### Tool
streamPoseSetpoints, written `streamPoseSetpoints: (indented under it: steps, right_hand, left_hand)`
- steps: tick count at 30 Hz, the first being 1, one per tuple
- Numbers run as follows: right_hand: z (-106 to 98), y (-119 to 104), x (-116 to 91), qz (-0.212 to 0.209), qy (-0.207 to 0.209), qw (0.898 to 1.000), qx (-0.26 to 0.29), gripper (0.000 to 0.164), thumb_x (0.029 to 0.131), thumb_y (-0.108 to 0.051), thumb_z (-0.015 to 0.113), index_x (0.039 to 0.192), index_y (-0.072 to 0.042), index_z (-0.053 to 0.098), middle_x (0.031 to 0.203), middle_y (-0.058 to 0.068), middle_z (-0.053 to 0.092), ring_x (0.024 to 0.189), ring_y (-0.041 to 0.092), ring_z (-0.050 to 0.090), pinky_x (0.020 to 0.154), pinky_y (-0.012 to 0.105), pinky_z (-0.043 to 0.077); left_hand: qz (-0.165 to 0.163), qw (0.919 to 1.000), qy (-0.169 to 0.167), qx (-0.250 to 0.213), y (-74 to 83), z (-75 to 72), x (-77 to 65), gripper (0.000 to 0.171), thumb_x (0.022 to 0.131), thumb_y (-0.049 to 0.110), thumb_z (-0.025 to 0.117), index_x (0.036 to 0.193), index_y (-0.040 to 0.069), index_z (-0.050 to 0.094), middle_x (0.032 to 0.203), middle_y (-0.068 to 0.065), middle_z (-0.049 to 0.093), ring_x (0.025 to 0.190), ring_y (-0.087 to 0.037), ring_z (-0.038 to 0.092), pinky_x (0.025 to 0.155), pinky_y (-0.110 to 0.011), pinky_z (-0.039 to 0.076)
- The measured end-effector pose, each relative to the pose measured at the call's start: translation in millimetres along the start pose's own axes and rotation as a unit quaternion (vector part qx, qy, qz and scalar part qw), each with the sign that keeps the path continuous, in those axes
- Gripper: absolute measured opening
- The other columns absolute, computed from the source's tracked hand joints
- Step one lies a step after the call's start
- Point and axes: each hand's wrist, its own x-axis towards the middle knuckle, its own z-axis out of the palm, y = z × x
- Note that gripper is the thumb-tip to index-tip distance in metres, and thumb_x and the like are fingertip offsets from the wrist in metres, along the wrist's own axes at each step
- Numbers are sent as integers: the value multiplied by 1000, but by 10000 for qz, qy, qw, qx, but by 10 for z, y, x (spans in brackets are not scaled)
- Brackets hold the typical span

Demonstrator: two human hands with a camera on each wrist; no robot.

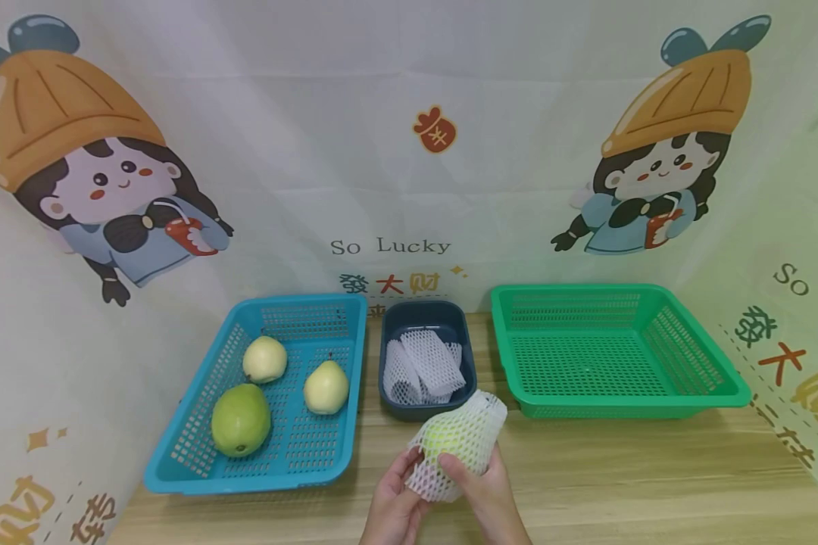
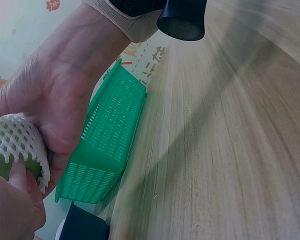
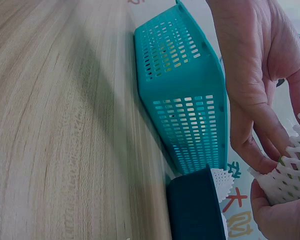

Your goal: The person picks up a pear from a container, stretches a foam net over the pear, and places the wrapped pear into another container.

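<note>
In front of me both hands hold a rounded green fruit (image 1: pixel 443 437) inside a white foam fruit net (image 1: pixel 482 433). My left hand (image 1: pixel 397 501) grips the net's lower left end, fingers curled at its edge. From the right, my right hand (image 1: pixel 488 490) wraps the net, its thumb lying across the front over the fruit. The net's narrower end points up and away, past the fruit. Green skin shows through the mesh (image 2: pixel 12 142) in the left wrist view. In the right wrist view, fingers pinch the net's edge (image 3: pixel 277 187).
On the left, a blue basket (image 1: pixel 245 486) contains two pale pears (image 1: pixel 326 387) and a large green fruit (image 1: pixel 241 420). A dark blue bin (image 1: pixel 423 411) with several white foam nets (image 1: pixel 431 363) stands mid-table. To the right is a green basket (image 1: pixel 627 401). Printed cloth hangs behind.
</note>
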Motion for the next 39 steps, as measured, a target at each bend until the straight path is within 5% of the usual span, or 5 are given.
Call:
streamPoseSetpoints:
  steps: [6,18,30,39]
  right_hand:
    - [3,-10,-15,86,-112,9999,-39,64,83,-19,67,132,4,34,115,11,55,97,6,56,87,19,45]
    - [-106,-64,3,415,-761,9960,-225,62,80,-20,70,127,7,39,112,13,58,96,11,58,86,22,47]
    - [-260,-120,73,660,-1914,9783,-431,62,83,-27,68,125,10,41,110,8,61,97,10,59,87,21,46]
    - [-351,-192,54,939,-2405,9660,-102,69,89,-27,58,139,3,22,129,8,50,116,14,49,103,35,35]
  left_hand:
    - [33,9997,-92,222,21,-16,-14,61,87,-8,44,138,-17,12,137,-19,36,106,-4,53,94,-26,47]
    - [19,9983,-186,544,63,-65,-13,62,84,-11,45,136,-19,13,127,-10,46,104,-2,51,92,-24,48]
    - [-68,9961,-538,697,144,-92,-19,65,86,-10,46,139,-18,11,120,-4,52,100,-1,54,87,-20,48]
    - [-24,9964,-550,651,135,-111,-7,63,88,-5,46,137,-21,10,124,-6,51,100,1,55,89,-21,48]
